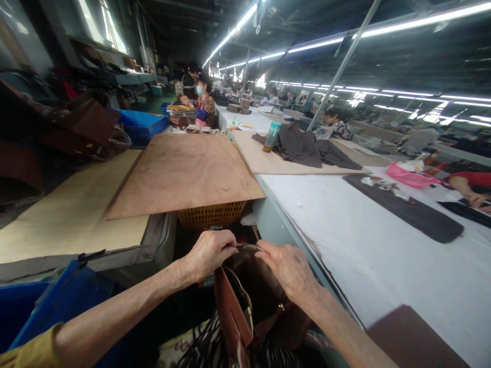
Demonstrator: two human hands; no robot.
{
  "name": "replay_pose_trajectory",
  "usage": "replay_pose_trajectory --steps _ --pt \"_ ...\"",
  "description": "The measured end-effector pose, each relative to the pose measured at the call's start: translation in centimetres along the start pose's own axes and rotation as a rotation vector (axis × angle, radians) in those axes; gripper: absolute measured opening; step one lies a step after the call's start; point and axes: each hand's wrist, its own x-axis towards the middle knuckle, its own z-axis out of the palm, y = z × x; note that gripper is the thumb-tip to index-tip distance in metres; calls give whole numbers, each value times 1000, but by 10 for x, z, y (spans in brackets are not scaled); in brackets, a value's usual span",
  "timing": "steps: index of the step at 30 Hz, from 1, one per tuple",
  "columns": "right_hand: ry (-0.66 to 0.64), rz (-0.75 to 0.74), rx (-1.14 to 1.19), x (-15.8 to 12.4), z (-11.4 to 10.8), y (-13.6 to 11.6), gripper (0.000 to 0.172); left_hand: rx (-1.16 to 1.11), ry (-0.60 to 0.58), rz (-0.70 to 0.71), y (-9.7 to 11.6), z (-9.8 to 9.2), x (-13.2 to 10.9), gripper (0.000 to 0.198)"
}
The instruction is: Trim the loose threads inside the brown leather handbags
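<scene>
A brown leather handbag (232,304) rests on my lap, its mouth spread wide and its dark lining (264,286) showing. My left hand (213,253) pinches the far rim of the bag at the left. Further along that same rim, my right hand (289,266) grips the edge between thumb and fingers. A small metal fitting (281,307) shows on the bag below my right hand. The lower part of the bag is partly in shadow.
A plywood board (187,171) lies over a yellow basket (210,214) ahead. White-topped table (330,230) at right carries a dark panel (402,207). Blue bins (141,125) stand at left, near brown bags (82,130). Co-workers (205,102) sit further off.
</scene>
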Motion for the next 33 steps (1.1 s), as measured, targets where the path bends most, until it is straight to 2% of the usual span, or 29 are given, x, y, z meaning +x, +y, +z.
replay_pose_trajectory --steps 5,13,18,22,25,28,30,33 --pt "20 12 -42 3 3 -1 25 -19 25 -110 7 2 3 10" --pt "-37 46 -1 8 -1 -4 30 -59 74 -132 3 10 3 8" --pt "-155 128 261 16 -12 -2 29 -166 43 -118 11 10 2 14" --pt "-252 52 659 24 -17 -7 17 -239 15 -111 15 9 1 18" --pt "-256 19 698 27 -16 -11 20 -263 3 -149 13 7 0 20" --pt "-239 8 673 27 -13 -12 23 -311 -52 -262 6 4 -1 17" --pt "-259 11 699 27 -11 -10 24 -395 -140 -319 1 1 -2 18" --pt "-317 10 763 28 -9 -6 24 -510 -273 -330 -5 -4 -1 22"
